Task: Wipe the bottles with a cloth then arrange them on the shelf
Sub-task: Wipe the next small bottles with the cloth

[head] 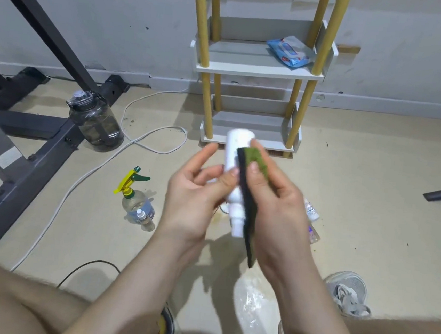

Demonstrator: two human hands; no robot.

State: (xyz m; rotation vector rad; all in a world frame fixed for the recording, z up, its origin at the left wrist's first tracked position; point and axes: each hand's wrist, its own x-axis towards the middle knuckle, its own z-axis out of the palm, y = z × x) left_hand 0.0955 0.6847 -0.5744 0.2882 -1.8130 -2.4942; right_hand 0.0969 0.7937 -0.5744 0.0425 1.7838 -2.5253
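Head view: left hand [195, 191], grip closed, seemingly holds a blurred white plastic bottle [237, 152]; right hand [275, 201] pinches a flat green-black cloth [256, 165] against it. Rotate the bottle, wiping every side.

We face a pale grey wall [120, 22], scuffed and marked, with a grey skirting board [381, 105] along its foot. Below it lies a beige floor [374, 181], stained near the middle. At nine o'clock we see a dark metal frame [29, 121] standing on the floor. At twelve o'clock a shelf unit [258, 69] with yellow posts and white boards stands by the wall. The shadows are soft.
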